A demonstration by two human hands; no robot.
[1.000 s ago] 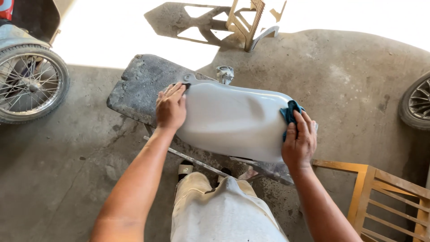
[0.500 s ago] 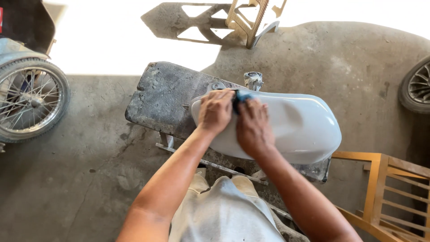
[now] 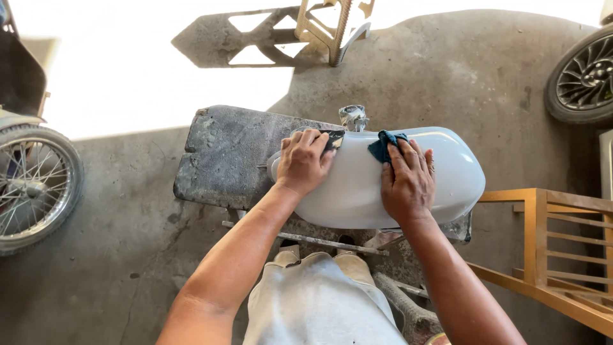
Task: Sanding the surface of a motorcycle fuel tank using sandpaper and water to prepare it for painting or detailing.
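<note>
Item one: a pale grey motorcycle fuel tank point(image 3: 357, 191), the only container I saw. It lay on its side on a worn, dark surface point(image 3: 223, 153) at the middle of the scene, its right end reaching past the surface's right edge. A metal filler neck point(image 3: 353, 117) stood at its far side; I could not tell whether anything was inside the tank.

Item two: my left hand point(image 3: 303, 163), pressed palm-down on the tank's far left shoulder. Its grip was flattened rather than curled, the fingertips pinning a small dark abrasive pad point(image 3: 332, 139) against the shell.

Item three: my right hand point(image 3: 405, 182), just right of the left and apart from it, fingers spread flat on the tank's top. Its grip held a blue cloth point(image 3: 383, 144) down under the fingertips, the cloth showing beyond them on the far side.

Item four: surroundings. A spoked wheel point(image 3: 29, 188) at the left edge; a dark tyre point(image 3: 581, 76) at far right; a wooden frame point(image 3: 555, 249) at near right; another wooden frame point(image 3: 332, 25) at the far side, on a concrete floor point(image 3: 115, 255).
</note>
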